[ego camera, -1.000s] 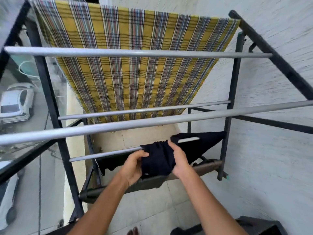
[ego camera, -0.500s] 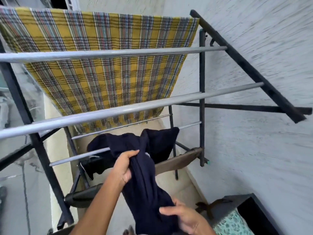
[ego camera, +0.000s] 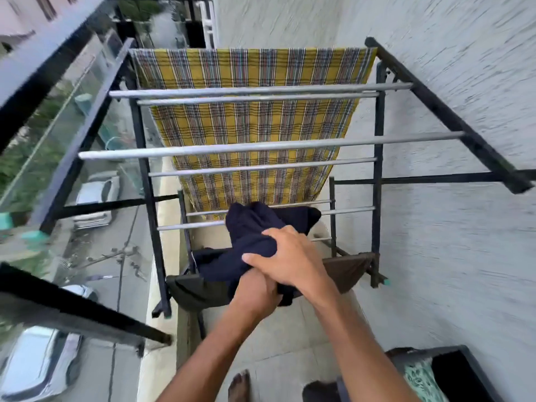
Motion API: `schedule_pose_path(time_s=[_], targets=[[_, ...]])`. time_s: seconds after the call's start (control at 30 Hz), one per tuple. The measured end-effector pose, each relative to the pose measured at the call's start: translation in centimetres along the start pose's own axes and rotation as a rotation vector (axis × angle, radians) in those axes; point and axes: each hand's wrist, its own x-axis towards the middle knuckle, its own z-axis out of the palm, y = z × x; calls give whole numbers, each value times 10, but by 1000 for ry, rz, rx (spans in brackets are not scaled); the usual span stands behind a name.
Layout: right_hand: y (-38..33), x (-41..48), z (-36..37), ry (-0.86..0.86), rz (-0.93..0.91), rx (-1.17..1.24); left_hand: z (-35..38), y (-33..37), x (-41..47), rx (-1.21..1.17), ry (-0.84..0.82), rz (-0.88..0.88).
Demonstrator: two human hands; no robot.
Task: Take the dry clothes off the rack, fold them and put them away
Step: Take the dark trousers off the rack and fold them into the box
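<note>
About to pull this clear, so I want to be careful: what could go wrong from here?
1. The garment, bunched in the right hand and left hand, has one end across a lower rail. A hard pull might snag it or jolt the rack.
2. Its loose tail hangs down by the brown cloth and could drag that off its bar.

Bare L grip [ego camera: 255, 295], bare R grip [ego camera: 291, 264], bare forearms [ego camera: 356, 343], bare foot [ego camera: 239, 385] btm edge.
</note>
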Motion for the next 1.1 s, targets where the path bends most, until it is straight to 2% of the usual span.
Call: schedule_pose_path(time_s=[0.07,0.13,0.17,0.2,0.23,0.33,0.37,0.47,0.53,0.57,0.6,0.63,0.67,0.73,0.8,0.87,0.93,1.1], targets=[[0,-21,-2,65,-77,-171,9,16,-25,76,-43,86],[1,-44,-3,56,-155,-317,32,22,-45,122,-55,145],[0,-55,-3,70,-207,-400,42,25,-53,183,-35,115],[-1,-65,-4,77,-260,-466,48,32,-66,294,62,86],[-1,-78,-5,48,-298,-500,45,40,-74,323,53,35],[-5,-104,-3,-152,-284,-492,49,55,-94,444,67,-116],[-9,-111,-1,-165,-259,-449,50,61,-103,452,101,-74],[-16,-136,8,-12,-225,-337,54,68,-134,429,147,26],[-9,-147,14,55,-194,-184,53,61,-150,349,180,130],[-5,-154,15,70,-186,-49,51,57,-162,237,191,179],[3,-159,15,65,-190,122,49,53,-172,37,207,218],[10,-165,14,65,-208,347,47,47,-186,-259,212,210],[18,-172,9,60,-200,619,46,39,-197,-573,213,143],[28,-191,-2,17,-136,1176,50,20,-220,-921,338,-83],[32,-212,-9,-58,-116,1485,52,0,-237,-946,517,-234],[26,-231,-11,-114,-171,1579,46,-11,-243,-917,523,-293],[12,-257,-14,-134,-224,1606,37,-15,-249,-879,450,-233],[-27,-326,-24,-114,-341,1716,19,18,-282,-728,243,102]])
